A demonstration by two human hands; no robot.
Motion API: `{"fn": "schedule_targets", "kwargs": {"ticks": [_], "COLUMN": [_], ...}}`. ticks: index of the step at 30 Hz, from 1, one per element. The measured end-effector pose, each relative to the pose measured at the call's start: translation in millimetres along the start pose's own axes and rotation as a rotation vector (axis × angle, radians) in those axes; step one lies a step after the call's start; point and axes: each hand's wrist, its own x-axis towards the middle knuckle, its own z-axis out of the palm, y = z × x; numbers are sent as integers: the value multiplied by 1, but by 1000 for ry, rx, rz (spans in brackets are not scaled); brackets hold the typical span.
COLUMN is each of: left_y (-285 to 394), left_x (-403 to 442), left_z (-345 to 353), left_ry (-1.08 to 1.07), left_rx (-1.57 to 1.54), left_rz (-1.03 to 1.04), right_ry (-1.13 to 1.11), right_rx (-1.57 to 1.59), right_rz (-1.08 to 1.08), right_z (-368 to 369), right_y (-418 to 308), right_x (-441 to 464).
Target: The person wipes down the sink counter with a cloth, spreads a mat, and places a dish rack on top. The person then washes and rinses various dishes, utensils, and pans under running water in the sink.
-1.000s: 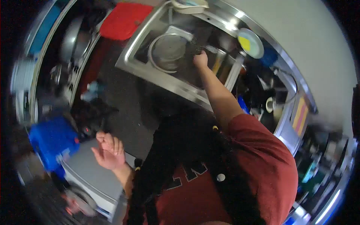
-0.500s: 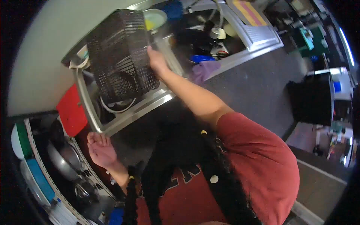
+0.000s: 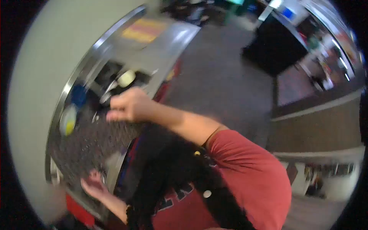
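A black mesh crate [image 3: 90,147], smeared by motion, hangs over the steel sink counter at the left. Curled at its upper right edge are the fingers of my right hand [image 3: 128,105], which grips it. Near the crate's lower edge my left hand [image 3: 96,186] is open, palm turned up, with nothing visible in it; whether it touches the crate is unclear. A pale bowl with something yellow in it [image 3: 68,120] is beside the crate, close to the wall.
Beyond my right hand are a blue item [image 3: 78,95], a cream-coloured round item [image 3: 126,78] and a yellow-and-pink striped cloth [image 3: 143,30] on the steel counter. A red item [image 3: 78,211] shows at the bottom left. A black box-shaped object [image 3: 274,44] stands across the floor.
The view has turned right along the counter. My right hand reached into the sink, then lifted the crate and carried it sideways. My left hand has come close to the crate.
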Motion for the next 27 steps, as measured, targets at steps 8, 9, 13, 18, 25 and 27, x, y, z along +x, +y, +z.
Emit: {"fn": "schedule_targets", "kwargs": {"ticks": [8, 9, 13, 18, 25, 27], "left_y": [-172, -197, -271, -360, -418, -430], "left_x": [141, 155, 220, 251, 316, 352], "left_z": [156, 190, 268, 288, 319, 330], "left_ry": [65, 9, -326, -466, -368, -336], "left_rx": [486, 559, 434, 691, 544, 415], "left_rz": [-677, -595, -909, -1183, -1026, -907], "right_ry": [-132, -130, -106, -136, -9, 82], "right_rx": [-713, -727, -820, -892, -984, -919], "right_rz": [-226, -217, -247, -230, -2, 222], "right_z": [-233, -251, -310, -343, -368, -362], "right_y": [54, 65, 93, 121, 214, 243], "right_x": [-122, -136, -176, -196, -155, -124]}}
